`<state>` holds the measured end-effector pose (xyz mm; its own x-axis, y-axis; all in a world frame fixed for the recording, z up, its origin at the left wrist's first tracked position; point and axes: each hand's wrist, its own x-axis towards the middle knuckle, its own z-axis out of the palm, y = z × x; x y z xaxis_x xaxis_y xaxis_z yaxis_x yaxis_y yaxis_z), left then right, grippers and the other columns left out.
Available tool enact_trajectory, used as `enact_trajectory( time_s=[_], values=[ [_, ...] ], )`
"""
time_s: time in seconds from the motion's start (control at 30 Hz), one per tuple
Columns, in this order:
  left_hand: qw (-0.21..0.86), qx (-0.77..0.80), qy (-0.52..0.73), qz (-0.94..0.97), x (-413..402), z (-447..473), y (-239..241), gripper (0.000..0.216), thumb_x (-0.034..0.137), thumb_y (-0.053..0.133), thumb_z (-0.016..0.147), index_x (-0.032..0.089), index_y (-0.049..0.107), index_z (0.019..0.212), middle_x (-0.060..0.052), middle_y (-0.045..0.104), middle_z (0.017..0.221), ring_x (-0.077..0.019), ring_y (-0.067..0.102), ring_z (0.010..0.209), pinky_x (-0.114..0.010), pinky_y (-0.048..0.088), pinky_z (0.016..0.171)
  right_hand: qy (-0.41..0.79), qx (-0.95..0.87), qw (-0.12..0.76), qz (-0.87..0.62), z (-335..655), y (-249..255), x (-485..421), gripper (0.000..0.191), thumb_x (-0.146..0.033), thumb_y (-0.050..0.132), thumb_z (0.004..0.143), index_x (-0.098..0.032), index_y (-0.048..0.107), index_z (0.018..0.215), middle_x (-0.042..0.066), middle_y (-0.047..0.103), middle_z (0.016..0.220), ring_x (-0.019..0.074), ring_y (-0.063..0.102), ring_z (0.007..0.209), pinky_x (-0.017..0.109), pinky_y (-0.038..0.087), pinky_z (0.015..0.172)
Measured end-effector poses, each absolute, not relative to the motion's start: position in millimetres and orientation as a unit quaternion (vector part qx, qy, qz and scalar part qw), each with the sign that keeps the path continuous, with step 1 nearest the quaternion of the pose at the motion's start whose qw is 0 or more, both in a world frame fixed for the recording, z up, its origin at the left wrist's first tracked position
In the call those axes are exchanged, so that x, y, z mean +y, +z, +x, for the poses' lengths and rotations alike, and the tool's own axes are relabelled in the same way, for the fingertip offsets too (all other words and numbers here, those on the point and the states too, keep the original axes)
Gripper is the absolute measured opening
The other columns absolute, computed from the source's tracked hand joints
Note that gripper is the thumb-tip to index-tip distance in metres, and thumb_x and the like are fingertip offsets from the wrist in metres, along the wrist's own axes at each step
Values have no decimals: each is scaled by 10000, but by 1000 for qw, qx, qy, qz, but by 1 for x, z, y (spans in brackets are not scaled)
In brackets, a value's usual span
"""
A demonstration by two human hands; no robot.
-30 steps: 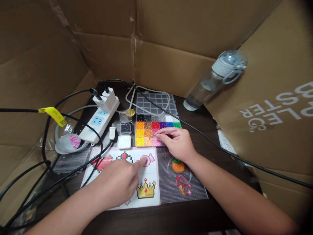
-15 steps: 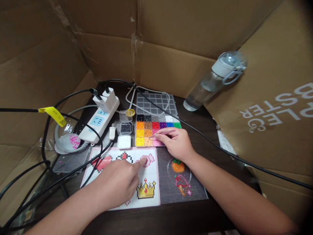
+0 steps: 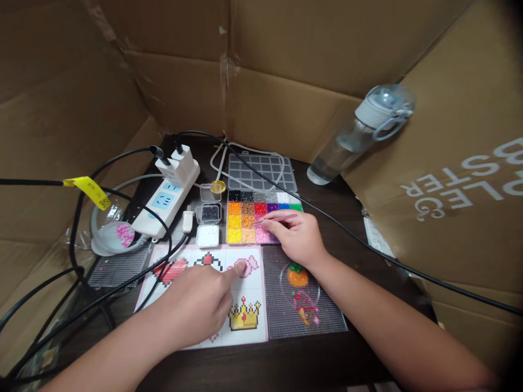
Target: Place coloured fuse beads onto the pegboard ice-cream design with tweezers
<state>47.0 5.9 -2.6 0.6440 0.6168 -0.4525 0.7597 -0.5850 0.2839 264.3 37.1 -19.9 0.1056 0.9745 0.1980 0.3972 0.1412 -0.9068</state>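
My right hand (image 3: 297, 237) pinches thin tweezers (image 3: 274, 219) whose tip reaches into the pink compartment of a bead box (image 3: 261, 213) filled with many colours. My left hand (image 3: 196, 305) rests on a pattern sheet (image 3: 249, 296) with its index finger stretched onto a pink candy picture and the other fingers curled. To the right of the sheet lies a clear pegboard (image 3: 281, 321) bearing an orange fruit and a pink beaded shape.
A white power strip (image 3: 167, 196) with plugs and several black cables lies at the left. Small bead tubs (image 3: 207, 224) stand beside the bead box. A water bottle (image 3: 359, 133) leans at the back right. Cardboard walls (image 3: 286, 60) surround the dark table (image 3: 286, 365).
The tweezers' tip has shifted slightly up within the bead box. My left hand has stayed put.
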Motion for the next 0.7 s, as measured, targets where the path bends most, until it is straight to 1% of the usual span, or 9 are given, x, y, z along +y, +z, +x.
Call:
enact_trajectory(
  time_s=[0.17,0.33,0.43,0.7],
  values=[
    [235,393,-151,876,5,48,-1,565,232,284,926,216,396,1480,-112,724,793,-308,691,752,-395,480,637,310,-594,462,-581,264,-20,37,50,-217,735,737,-193,763,703,46,776,761,173,726,691,281,590,633],
    [234,394,-151,876,6,48,-1,567,232,300,920,216,399,1477,-110,721,782,-298,689,741,-379,475,625,315,-595,452,-586,263,-20,36,52,-199,736,731,-199,765,688,43,777,763,172,731,705,279,598,654],
    [240,395,-151,874,6,48,-1,569,229,297,918,215,400,1477,-104,719,759,-302,687,728,-392,480,631,316,-595,450,-585,263,-20,36,61,-193,731,732,-203,765,683,43,777,764,174,731,709,286,601,664],
    [240,396,-149,874,4,47,-2,571,229,287,917,219,404,1475,-113,719,776,-321,686,732,-417,488,629,320,-594,453,-584,264,-22,36,75,-236,729,742,-215,769,682,45,772,766,181,723,723,310,596,691]
  ],
)
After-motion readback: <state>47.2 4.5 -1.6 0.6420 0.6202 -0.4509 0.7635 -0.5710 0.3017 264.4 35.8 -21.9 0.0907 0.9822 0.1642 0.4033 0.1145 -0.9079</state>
